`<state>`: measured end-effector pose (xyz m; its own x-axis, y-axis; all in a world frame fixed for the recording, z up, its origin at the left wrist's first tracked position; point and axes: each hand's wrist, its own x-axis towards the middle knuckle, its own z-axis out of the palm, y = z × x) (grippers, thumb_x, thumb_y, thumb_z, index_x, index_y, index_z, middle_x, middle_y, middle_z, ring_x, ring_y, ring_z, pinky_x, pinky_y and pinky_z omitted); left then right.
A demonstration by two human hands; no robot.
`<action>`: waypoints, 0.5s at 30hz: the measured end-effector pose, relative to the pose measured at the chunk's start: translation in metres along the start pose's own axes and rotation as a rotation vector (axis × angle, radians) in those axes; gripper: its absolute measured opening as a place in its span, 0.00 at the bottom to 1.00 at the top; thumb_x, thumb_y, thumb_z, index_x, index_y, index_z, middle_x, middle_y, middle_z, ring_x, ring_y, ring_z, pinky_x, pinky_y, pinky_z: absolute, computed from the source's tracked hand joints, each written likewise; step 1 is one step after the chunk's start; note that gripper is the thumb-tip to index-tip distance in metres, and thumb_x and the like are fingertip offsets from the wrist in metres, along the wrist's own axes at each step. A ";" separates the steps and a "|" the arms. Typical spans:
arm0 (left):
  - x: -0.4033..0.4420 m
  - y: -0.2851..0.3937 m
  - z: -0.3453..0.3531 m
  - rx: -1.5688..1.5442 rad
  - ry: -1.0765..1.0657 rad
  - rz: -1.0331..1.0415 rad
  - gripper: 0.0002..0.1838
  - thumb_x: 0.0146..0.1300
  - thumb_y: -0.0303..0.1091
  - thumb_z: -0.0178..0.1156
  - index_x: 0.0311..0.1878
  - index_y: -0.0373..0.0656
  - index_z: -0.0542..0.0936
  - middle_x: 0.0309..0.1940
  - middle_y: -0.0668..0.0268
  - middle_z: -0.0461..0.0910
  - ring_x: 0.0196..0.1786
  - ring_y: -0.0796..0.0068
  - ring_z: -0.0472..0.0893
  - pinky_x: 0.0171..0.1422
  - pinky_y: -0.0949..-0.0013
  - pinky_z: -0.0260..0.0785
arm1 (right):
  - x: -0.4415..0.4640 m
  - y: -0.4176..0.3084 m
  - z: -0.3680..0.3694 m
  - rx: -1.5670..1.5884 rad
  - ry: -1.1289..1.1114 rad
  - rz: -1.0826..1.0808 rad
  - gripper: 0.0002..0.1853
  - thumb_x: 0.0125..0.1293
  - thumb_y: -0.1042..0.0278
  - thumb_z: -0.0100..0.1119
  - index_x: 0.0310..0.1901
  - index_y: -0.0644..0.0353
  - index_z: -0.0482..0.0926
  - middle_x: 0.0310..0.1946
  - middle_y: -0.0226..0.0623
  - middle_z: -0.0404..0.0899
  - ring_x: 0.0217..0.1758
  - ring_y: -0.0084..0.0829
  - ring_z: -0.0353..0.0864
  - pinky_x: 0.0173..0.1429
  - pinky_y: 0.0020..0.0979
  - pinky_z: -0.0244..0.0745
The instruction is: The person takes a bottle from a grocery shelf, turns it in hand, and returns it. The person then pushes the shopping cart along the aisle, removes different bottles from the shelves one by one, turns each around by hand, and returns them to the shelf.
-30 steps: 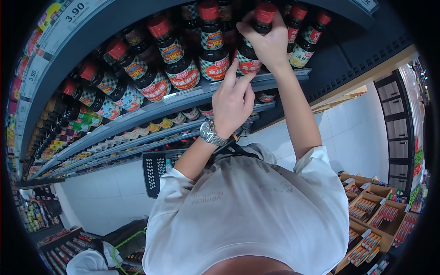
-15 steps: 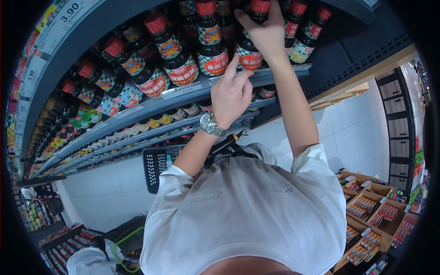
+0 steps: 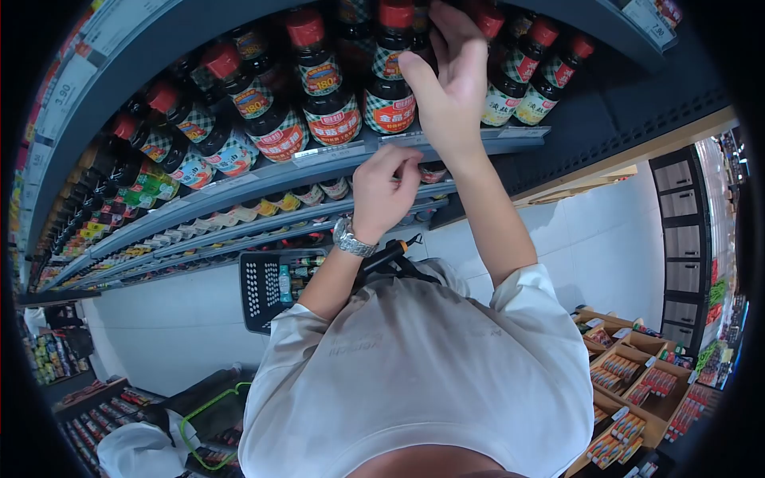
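My right hand (image 3: pixel 450 92) is raised to the shelf among dark sauce bottles with red caps, thumb and fingers apart. Its thumb overlaps a soy sauce bottle (image 3: pixel 390 103) with a red-orange label; whether they touch I cannot tell. Whatever stands directly behind the palm is hidden. Right of the hand are pale-labelled bottles (image 3: pixel 502 103). My left hand (image 3: pixel 385 187), wearing a silver wristwatch (image 3: pixel 351 237), hovers below the shelf's front edge (image 3: pixel 327 158). Its fingers are curled in, with nothing visible in them. More red-labelled bottles (image 3: pixel 335 119) stand to the left.
A black basket (image 3: pixel 252 307) with several items stands on the floor below the shelves. Wooden bins (image 3: pixel 649 402) of packaged goods are at lower right. Dark cabinets (image 3: pixel 681 239) line the far right. At lower left is a person in white (image 3: pixel 135 450) beside a green-rimmed container (image 3: pixel 185 434).
My right hand has come off the bottle neck it was around and turned, its thumb now spread. My left hand has dropped from the bottles and curled its fingers. The view has shifted slightly.
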<state>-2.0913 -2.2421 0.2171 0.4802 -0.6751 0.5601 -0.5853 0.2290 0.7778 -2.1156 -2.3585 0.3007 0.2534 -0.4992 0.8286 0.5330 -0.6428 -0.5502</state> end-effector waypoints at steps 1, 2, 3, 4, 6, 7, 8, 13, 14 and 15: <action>-0.002 -0.002 -0.003 -0.049 -0.031 -0.113 0.05 0.55 0.22 0.55 0.33 0.37 0.79 0.29 0.62 0.80 0.26 0.70 0.80 0.32 0.73 0.70 | 0.003 0.010 0.002 -0.002 -0.009 -0.009 0.29 0.54 0.80 0.59 0.58 0.67 0.61 0.59 0.46 0.64 0.62 0.34 0.66 0.62 0.32 0.65; -0.005 -0.008 -0.004 -0.154 -0.031 -0.171 0.04 0.58 0.23 0.54 0.34 0.37 0.79 0.26 0.61 0.79 0.25 0.77 0.79 0.30 0.76 0.69 | 0.007 0.015 0.006 -0.066 -0.028 0.131 0.30 0.53 0.78 0.61 0.58 0.66 0.62 0.57 0.44 0.66 0.59 0.32 0.68 0.59 0.30 0.66; -0.008 -0.012 -0.005 -0.160 -0.028 -0.163 0.04 0.58 0.23 0.54 0.34 0.37 0.79 0.26 0.61 0.79 0.25 0.77 0.79 0.30 0.76 0.69 | 0.010 0.017 0.008 -0.132 -0.043 0.270 0.30 0.53 0.77 0.63 0.58 0.66 0.62 0.55 0.41 0.69 0.56 0.29 0.71 0.57 0.29 0.68; -0.010 -0.016 -0.006 -0.268 -0.048 -0.251 0.05 0.59 0.24 0.54 0.35 0.36 0.79 0.23 0.62 0.78 0.24 0.81 0.77 0.29 0.76 0.67 | 0.011 0.019 0.012 -0.030 -0.033 0.392 0.25 0.51 0.77 0.65 0.52 0.64 0.69 0.46 0.35 0.76 0.47 0.24 0.75 0.50 0.26 0.70; -0.012 -0.018 -0.010 -0.395 -0.077 -0.320 0.05 0.60 0.25 0.54 0.36 0.36 0.79 0.21 0.63 0.78 0.23 0.84 0.75 0.28 0.77 0.66 | 0.011 0.021 0.016 -0.003 -0.086 0.448 0.21 0.51 0.77 0.65 0.48 0.64 0.71 0.42 0.33 0.77 0.45 0.23 0.75 0.49 0.26 0.70; -0.013 -0.019 -0.015 -0.341 -0.153 -0.370 0.06 0.61 0.26 0.54 0.36 0.36 0.79 0.18 0.65 0.76 0.22 0.86 0.72 0.27 0.77 0.63 | 0.012 0.025 0.016 0.031 -0.140 0.507 0.17 0.51 0.77 0.65 0.44 0.63 0.74 0.38 0.31 0.78 0.42 0.21 0.76 0.48 0.25 0.71; -0.014 -0.019 -0.020 -0.285 -0.233 -0.419 0.06 0.61 0.27 0.53 0.36 0.37 0.79 0.16 0.66 0.74 0.21 0.88 0.69 0.25 0.77 0.61 | 0.010 0.027 0.017 -0.061 -0.122 0.420 0.14 0.50 0.76 0.66 0.39 0.63 0.75 0.33 0.29 0.78 0.38 0.20 0.75 0.46 0.25 0.70; -0.023 -0.022 -0.032 -0.341 -0.340 -0.342 0.08 0.63 0.30 0.54 0.34 0.36 0.80 0.16 0.71 0.70 0.19 0.89 0.62 0.23 0.78 0.53 | -0.004 -0.006 0.017 -0.237 0.010 0.403 0.18 0.49 0.69 0.68 0.40 0.67 0.76 0.30 0.34 0.80 0.34 0.21 0.77 0.44 0.26 0.73; -0.030 -0.021 -0.037 -0.392 -0.332 -0.357 0.09 0.64 0.31 0.53 0.34 0.36 0.80 0.16 0.73 0.69 0.19 0.89 0.60 0.22 0.77 0.52 | -0.009 -0.017 0.017 -0.205 0.057 0.393 0.14 0.50 0.71 0.68 0.37 0.65 0.75 0.28 0.30 0.78 0.34 0.18 0.75 0.41 0.24 0.72; -0.042 -0.027 -0.043 -0.321 -0.383 -0.251 0.11 0.65 0.33 0.53 0.34 0.37 0.80 0.18 0.74 0.71 0.20 0.89 0.60 0.24 0.78 0.53 | -0.013 -0.031 0.010 -0.174 0.043 0.327 0.10 0.52 0.72 0.66 0.34 0.62 0.75 0.27 0.28 0.77 0.33 0.16 0.74 0.39 0.23 0.72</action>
<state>-2.0674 -2.1905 0.1846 0.2728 -0.9292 0.2492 -0.2262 0.1899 0.9554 -2.1275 -2.3262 0.3082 0.3517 -0.7157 0.6034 0.2832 -0.5330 -0.7973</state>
